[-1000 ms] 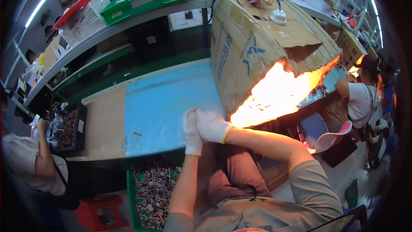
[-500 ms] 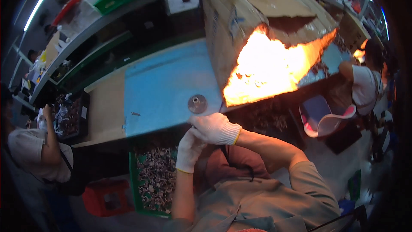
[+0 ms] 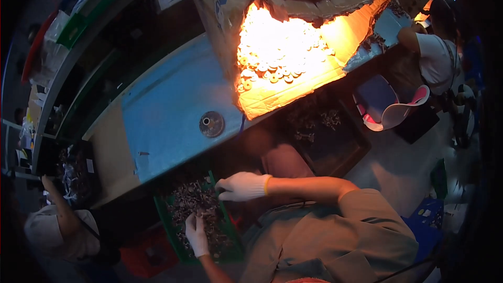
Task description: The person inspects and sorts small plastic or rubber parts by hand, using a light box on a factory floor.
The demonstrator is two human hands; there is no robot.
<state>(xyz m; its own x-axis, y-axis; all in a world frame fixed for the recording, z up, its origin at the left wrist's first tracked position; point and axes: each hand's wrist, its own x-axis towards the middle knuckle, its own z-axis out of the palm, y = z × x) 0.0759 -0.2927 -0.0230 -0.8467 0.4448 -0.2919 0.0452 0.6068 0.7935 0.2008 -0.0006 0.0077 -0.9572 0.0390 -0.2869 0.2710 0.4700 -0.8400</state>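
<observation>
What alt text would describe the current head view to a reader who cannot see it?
The left hand, white-gloved, is over small parts in a green bin; the right hand, also gloved, is beside the bin's edge. Beyond, a round grey piece sits on a blue work surface, near a cardboard box brightly lit inside, holding disc-shaped parts.
</observation>
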